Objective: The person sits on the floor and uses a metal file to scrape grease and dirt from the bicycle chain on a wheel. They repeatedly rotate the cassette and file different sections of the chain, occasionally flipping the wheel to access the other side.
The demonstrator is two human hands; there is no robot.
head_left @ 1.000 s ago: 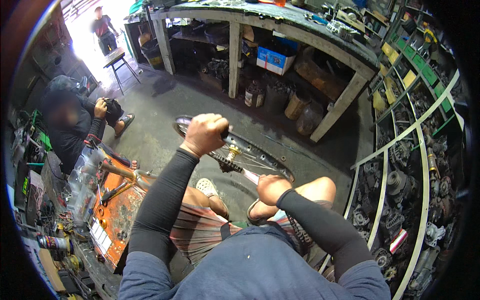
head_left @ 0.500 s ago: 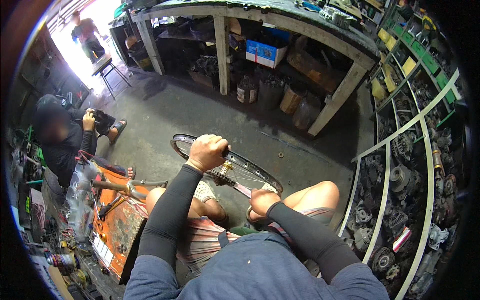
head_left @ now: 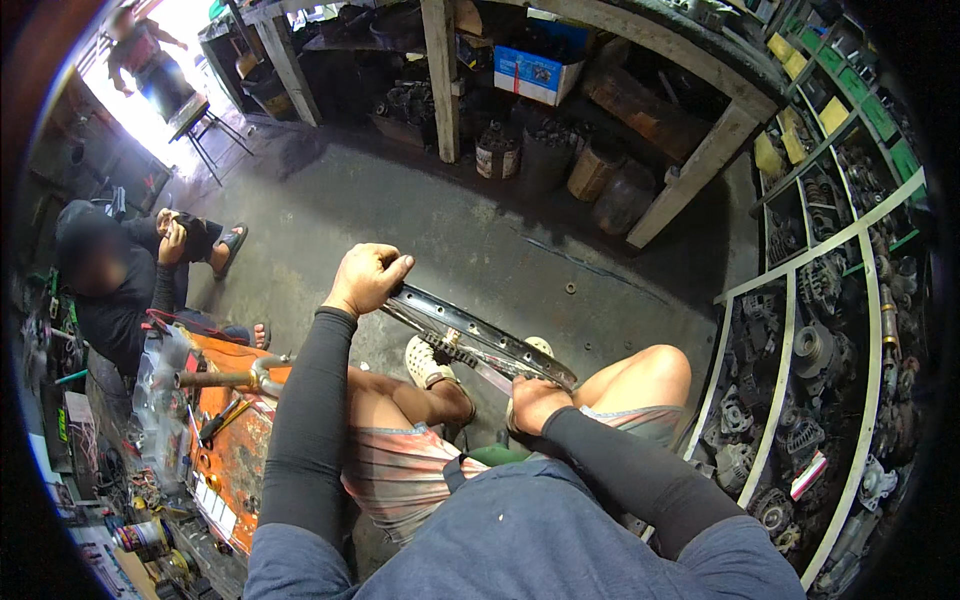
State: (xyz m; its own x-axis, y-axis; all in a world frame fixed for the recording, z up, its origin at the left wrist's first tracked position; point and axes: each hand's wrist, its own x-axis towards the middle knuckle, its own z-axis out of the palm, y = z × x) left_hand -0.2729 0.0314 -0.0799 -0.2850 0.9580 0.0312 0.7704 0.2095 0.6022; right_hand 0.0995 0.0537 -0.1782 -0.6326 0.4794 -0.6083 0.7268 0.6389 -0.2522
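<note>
A spoked wheel rim (head_left: 490, 335), black with a row of holes, stands nearly edge-on between my knees. My left hand (head_left: 368, 280) is closed over its far left end, the thumb lying along the rim. At the wheel's middle are a brass-coloured hub part (head_left: 453, 338) and dark toothed sprockets. My right hand (head_left: 541, 405) grips a flat, pale pinkish bar (head_left: 494, 378) that runs up toward the sprockets. The right fingers are partly hidden behind the rim's near end. Whether the bar touches the sprockets I cannot make out.
An orange worn box top (head_left: 225, 475) with tools and a metal tube (head_left: 215, 380) is at my left. Beyond it sits a person (head_left: 110, 290); another stands by a chair (head_left: 190, 118). A workbench (head_left: 440, 80) is ahead, and shelves of metal parts (head_left: 815, 350) stand right.
The wheel has turned from a slanted open view to nearly edge-on. My left hand has moved left and slightly away; my right hand keeps the bar. The standing person has shifted.
</note>
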